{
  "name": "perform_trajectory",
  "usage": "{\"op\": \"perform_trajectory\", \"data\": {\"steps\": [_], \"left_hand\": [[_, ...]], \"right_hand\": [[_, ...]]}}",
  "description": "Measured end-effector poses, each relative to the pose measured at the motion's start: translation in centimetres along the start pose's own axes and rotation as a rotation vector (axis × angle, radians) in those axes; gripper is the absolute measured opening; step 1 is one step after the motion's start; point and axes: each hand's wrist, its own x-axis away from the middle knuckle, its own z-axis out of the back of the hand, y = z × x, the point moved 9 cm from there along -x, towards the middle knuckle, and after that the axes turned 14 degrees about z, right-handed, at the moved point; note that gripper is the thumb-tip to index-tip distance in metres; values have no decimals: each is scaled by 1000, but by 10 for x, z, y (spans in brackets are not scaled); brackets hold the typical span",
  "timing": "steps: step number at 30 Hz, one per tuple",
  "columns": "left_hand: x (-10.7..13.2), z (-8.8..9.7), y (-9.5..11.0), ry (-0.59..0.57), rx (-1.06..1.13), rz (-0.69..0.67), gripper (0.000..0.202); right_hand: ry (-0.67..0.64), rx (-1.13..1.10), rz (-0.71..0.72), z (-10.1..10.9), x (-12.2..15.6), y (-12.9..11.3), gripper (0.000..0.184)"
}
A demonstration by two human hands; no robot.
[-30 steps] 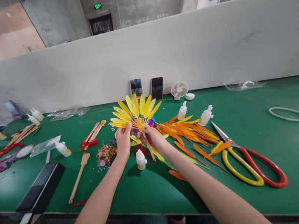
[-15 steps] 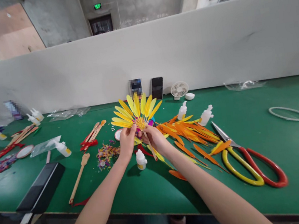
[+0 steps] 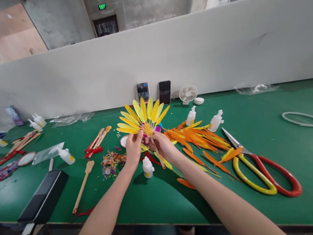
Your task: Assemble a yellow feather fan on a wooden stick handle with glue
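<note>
A fan of yellow feathers point(image 3: 143, 115) is spread upright above the table, its quills meeting at the top of a wooden handle point(image 3: 158, 154). My left hand point(image 3: 133, 146) pinches the base of the feathers on the left side. My right hand point(image 3: 162, 143) closes round the handle just below the quills. Fingertips hide part of the join. Below the hands stands a small white glue bottle point(image 3: 148, 167). Loose orange feathers point(image 3: 200, 136) lie right of my right hand, and a heap of small coloured bits point(image 3: 112, 161) lies left of my left hand.
Large scissors point(image 3: 257, 161) with red and yellow handles lie at the right. A spare wooden handle point(image 3: 83, 186) and a black power bank point(image 3: 43, 197) are on the left. Toward the partition stand phones point(image 3: 165, 92), a small fan point(image 3: 188, 94) and more glue bottles point(image 3: 216, 120).
</note>
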Motion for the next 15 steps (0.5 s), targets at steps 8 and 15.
{"op": "perform_trajectory", "data": {"steps": [8, 15], "left_hand": [[0, -20, -11, -190, -18, 104, 32], [-2, -22, -22, -217, -27, 163, 19]], "right_hand": [[11, -19, 40, 3, -3, -3, 6], [91, -25, 56, 8, -2, -4, 30]]}}
